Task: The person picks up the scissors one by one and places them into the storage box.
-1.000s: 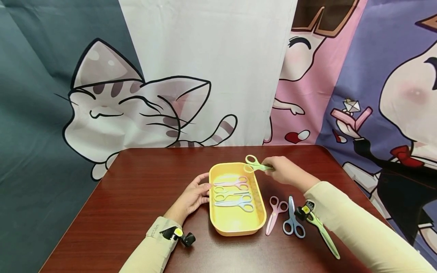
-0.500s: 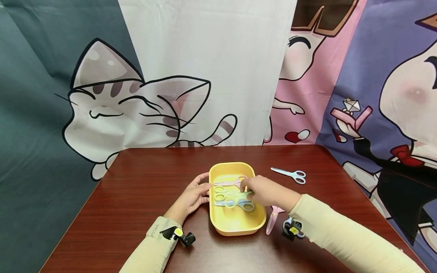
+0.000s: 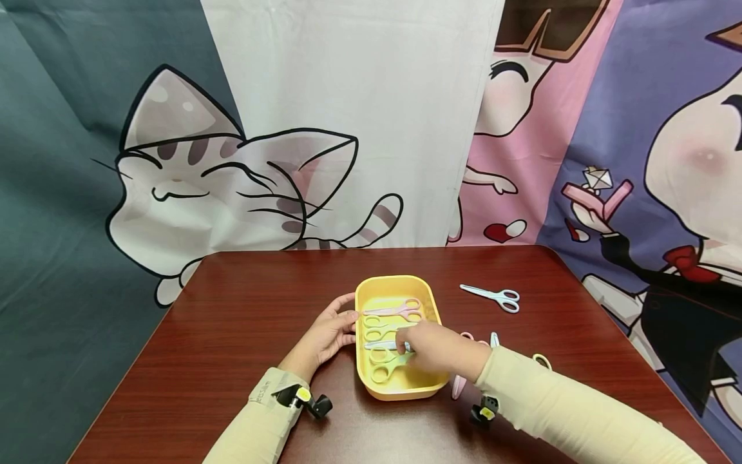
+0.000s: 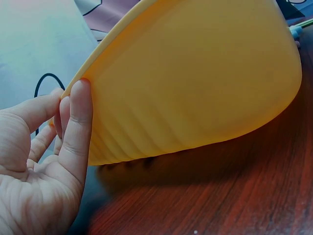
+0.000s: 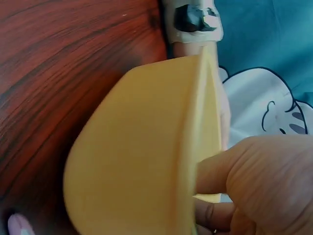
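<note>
My right hand (image 3: 431, 347) reaches into the yellow plastic bin (image 3: 361, 380), pinching green scissors (image 3: 387, 371) by the blade end, with the handle loops pointing left. Beyond them in the bin lie blue scissors (image 3: 379, 346), partly covered by the hand, another green pair (image 3: 375, 331) and a pink pair (image 3: 400, 310). My left hand (image 3: 324, 335) stays against the bin's left side, fingers fairly straight. In the left wrist view its fingertips touch the outer wall and rim. The right wrist view shows right-hand fingers dipping past the bin's near rim, the scissors mostly hidden.
Light blue scissors (image 3: 493, 296) lie on the brown table (image 3: 261, 283) at the back right. Right of the bin, pink scissors (image 3: 458, 386), a blue pair (image 3: 494, 339) and a green pair (image 3: 542, 361) are partly hidden under the right arm. A cartoon-printed cloth (image 3: 371, 96) hangs behind.
My right hand has carried the green scissors from above the bin's back right corner down into it, in front of the blue pair. The left hand has stayed in place.
</note>
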Demonstrator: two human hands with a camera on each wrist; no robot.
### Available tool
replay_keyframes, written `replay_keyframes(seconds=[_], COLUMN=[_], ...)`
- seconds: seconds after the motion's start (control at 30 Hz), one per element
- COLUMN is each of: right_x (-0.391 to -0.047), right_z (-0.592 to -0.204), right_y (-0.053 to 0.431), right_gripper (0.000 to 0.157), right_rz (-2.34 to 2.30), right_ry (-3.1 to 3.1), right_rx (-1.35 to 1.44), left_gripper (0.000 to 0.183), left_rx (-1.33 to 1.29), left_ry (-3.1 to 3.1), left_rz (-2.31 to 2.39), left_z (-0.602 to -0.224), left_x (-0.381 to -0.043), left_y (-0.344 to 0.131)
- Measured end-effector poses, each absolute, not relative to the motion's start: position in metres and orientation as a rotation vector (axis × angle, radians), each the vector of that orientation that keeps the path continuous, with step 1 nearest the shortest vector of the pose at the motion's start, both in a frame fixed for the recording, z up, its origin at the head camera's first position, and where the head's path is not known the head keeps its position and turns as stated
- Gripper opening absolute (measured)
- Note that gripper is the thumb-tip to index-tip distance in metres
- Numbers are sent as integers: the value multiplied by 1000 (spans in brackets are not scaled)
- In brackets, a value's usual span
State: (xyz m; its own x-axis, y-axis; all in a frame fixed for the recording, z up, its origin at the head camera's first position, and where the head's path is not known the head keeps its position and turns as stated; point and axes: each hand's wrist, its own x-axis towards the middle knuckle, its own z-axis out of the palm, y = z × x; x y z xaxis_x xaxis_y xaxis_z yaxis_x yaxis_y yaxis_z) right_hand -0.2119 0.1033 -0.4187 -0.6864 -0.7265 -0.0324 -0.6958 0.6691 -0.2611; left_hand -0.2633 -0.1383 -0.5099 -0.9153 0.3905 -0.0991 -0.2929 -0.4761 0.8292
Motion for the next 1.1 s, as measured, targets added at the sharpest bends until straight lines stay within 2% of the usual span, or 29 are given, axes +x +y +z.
replay_keyframes(seconds=[0.27, 0.5, 0.83, 1.1], right_x=[-210, -209, -207, -209], right_z=[-431, -440, -444, -445], right_y=[100, 100, 98, 98], right_gripper=[16, 21, 21, 21], right_rz=[-143, 65, 193, 123], right_ry=[2720, 2763, 2783, 2794], right_rx=[-1320, -1405, -1491, -1466], left_gripper=[54, 56, 54, 55], left_rx=[159, 156, 138, 143], left_ry=[1329, 1331, 1331, 1361], left_rz=[2394, 2384, 2380, 2369], left_z=[-508, -508, -508, -507], left_x=[-264, -264, -262, -262], left_y=[-138, -138, -137, -138])
